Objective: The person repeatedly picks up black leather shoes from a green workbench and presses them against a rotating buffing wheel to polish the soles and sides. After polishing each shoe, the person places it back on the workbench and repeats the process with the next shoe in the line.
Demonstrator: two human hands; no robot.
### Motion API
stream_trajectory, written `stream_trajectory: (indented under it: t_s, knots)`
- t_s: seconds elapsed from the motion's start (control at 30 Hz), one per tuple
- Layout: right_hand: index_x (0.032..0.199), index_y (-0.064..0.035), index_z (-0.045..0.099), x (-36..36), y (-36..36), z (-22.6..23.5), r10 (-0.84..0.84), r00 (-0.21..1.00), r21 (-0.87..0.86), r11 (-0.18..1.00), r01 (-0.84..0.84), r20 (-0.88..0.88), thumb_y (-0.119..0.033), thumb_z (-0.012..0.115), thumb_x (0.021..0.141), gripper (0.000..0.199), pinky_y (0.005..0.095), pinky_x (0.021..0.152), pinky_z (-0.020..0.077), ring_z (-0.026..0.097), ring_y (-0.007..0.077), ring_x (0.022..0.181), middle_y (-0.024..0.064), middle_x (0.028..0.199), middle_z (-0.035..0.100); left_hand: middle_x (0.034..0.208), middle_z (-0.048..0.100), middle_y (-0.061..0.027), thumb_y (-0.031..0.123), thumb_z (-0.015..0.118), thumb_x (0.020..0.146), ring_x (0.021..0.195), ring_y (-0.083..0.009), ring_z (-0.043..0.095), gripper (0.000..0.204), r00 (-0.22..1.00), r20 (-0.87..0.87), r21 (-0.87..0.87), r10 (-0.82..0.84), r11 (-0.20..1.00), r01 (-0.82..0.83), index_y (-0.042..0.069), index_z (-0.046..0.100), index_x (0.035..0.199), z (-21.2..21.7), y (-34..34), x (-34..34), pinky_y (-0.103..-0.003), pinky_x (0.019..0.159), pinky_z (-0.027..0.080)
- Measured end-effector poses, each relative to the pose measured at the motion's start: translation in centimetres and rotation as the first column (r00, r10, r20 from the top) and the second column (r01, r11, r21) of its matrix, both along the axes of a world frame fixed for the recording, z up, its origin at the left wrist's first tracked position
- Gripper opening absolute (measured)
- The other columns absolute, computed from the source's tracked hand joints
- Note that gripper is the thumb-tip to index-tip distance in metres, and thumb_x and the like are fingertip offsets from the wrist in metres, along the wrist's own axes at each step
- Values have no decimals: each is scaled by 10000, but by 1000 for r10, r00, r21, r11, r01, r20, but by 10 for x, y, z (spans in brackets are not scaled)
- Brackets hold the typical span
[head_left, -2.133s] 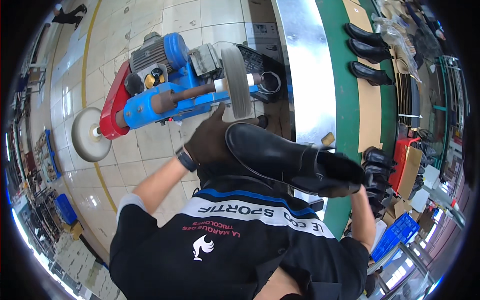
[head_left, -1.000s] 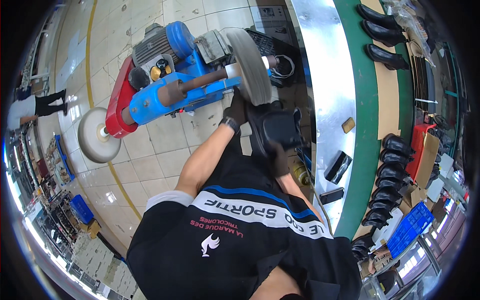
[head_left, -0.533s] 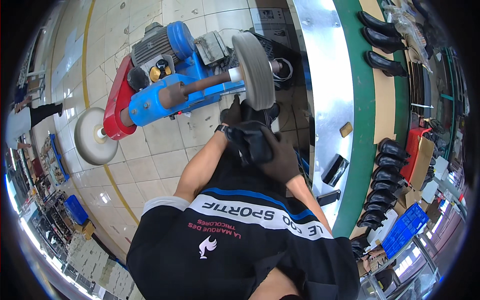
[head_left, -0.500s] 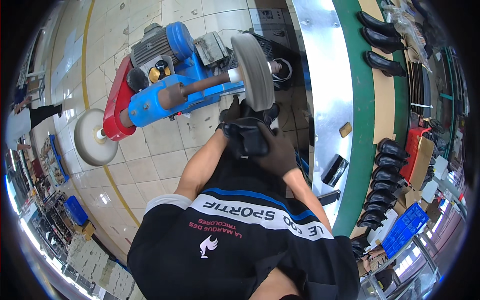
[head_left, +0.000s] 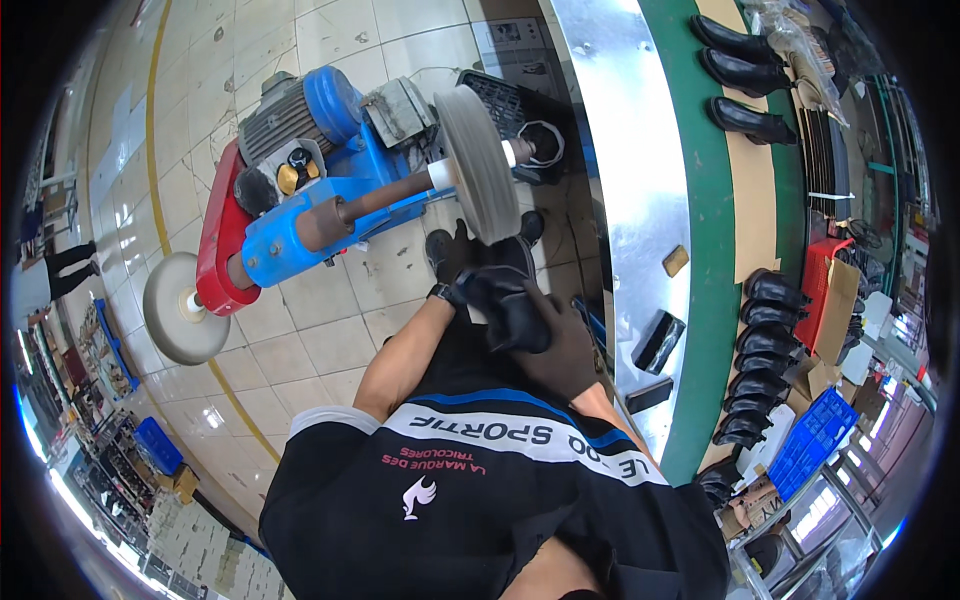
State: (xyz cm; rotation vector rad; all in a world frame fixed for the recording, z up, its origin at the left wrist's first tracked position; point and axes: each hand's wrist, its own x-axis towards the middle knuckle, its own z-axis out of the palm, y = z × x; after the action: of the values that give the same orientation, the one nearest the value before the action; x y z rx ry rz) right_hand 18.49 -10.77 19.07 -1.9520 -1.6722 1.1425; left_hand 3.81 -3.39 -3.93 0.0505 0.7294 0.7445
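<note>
A black leather boot (head_left: 518, 318) is between my two gloved hands, just below the grey buffing wheel (head_left: 480, 165) and apart from it. My left hand (head_left: 455, 262), in a dark glove, holds the boot's far left part; some of its fingers are hidden by the boot. On the right side, my right hand (head_left: 566, 352) in a brownish glove is closed round the boot near my body. The wheel sits on the shaft of a blue machine (head_left: 290, 240) with a red belt guard (head_left: 222, 230).
A second pale wheel (head_left: 180, 308) is at the machine's left end. To my right runs a metal-edged bench (head_left: 640, 150) with a green top, several black boots (head_left: 765, 340), a small tan block (head_left: 676, 262) and a black shiny object (head_left: 658, 342). A black crate (head_left: 500, 100) stands behind the wheel.
The boot has come down and nearer my body, away from the wheel, and has turned in my hands. My right hand has drawn nearer to me. The whole view has shifted slightly.
</note>
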Motion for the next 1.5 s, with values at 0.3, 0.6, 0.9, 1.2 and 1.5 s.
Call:
stream_trajectory:
  t_s: [0.3,0.6,0.9,1.2,1.5]
  knots:
    - [1008,-51,657,32,-5,-103,-886,56,-772,430,468,-460,-256,664,788,301,370,746,537,646,199,804,82,911,674,1015,652,-70,366,518,920,955,-217,632,376,966,-110,-105,235,963,-247,72,569,1148,-50,11,8,-393,826,519]
    - [1157,-193,604,39,37,-113,-956,109,-951,284,124,-271,-505,627,828,454,597,799,474,605,259,997,56,1053,656,762,660,-121,116,426,951,697,-233,642,233,206,-894,441,397,862,251,27,639,920,33,4,-76,-351,694,490]
    - [1146,-174,618,40,6,-122,-957,-12,-955,288,74,-289,-512,602,845,453,557,879,419,562,240,1079,51,1117,641,676,623,-130,122,592,875,576,-272,603,194,-69,-707,531,704,593,605,4,643,729,137,43,-33,-372,504,437]
    - [1356,-178,492,9,-25,-147,-712,-339,-767,640,46,-614,-568,548,856,636,532,1024,350,474,278,1247,69,1346,539,713,635,-99,46,564,842,642,-214,632,95,528,-525,762,667,93,640,10,635,790,227,84,17,-294,584,500]
    - [1320,-46,481,105,-128,-71,-575,136,-475,768,429,-807,-10,805,567,820,395,975,480,563,243,1153,84,1247,586,1127,594,-188,614,327,966,1029,-261,604,653,988,-132,52,75,996,-69,35,506,1209,206,0,6,-402,958,470]
